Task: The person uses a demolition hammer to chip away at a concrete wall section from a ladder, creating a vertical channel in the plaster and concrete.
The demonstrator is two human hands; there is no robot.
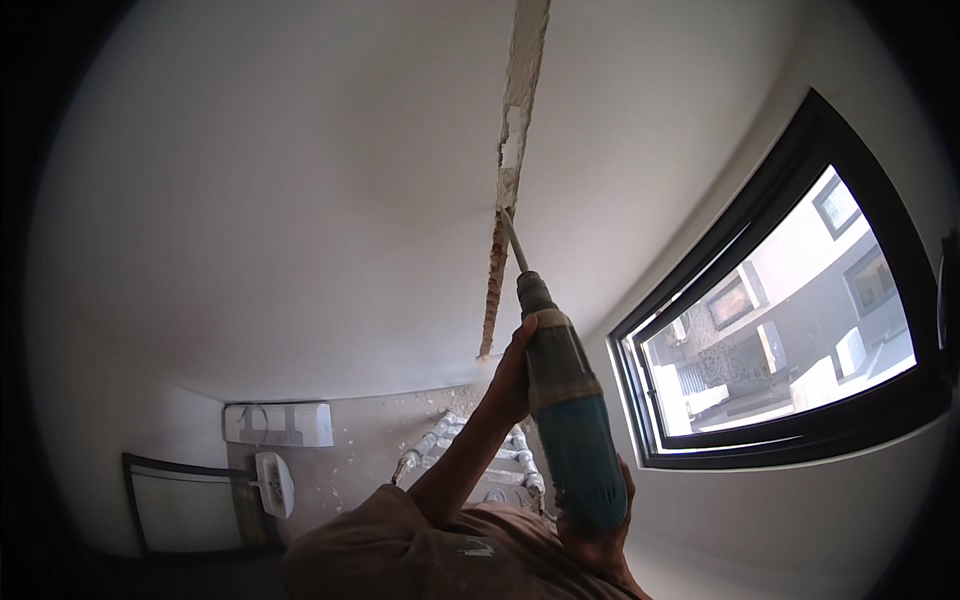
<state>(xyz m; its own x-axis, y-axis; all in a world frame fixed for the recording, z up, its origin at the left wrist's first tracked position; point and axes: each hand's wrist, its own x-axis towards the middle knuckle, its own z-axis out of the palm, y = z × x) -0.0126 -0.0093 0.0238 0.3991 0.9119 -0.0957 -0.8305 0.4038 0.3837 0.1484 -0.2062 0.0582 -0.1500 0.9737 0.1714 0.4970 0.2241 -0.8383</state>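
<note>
A teal and black rotary hammer (574, 420) points up along the white wall. My left hand (516, 375) grips its dark front housing just behind the chuck. My right hand (600, 529) is around the rear end, partly hidden by the tool body. From the chuck a steel chisel bit (516, 241) reaches to a narrow chased groove (493, 289) in the wall, its tip at the groove's edge. The groove's lower stretch shows rough reddish brick; farther up, a pale strip (525, 75) lines the channel.
A dark-framed window (795, 442) stands to the right. Below me is a plaster-spattered ladder (427, 442) on a floor with scattered debris (337, 480). A long white box-like unit (311, 425), a white basin-like object (275, 484) and a dark frame (135, 502) lie at the lower left.
</note>
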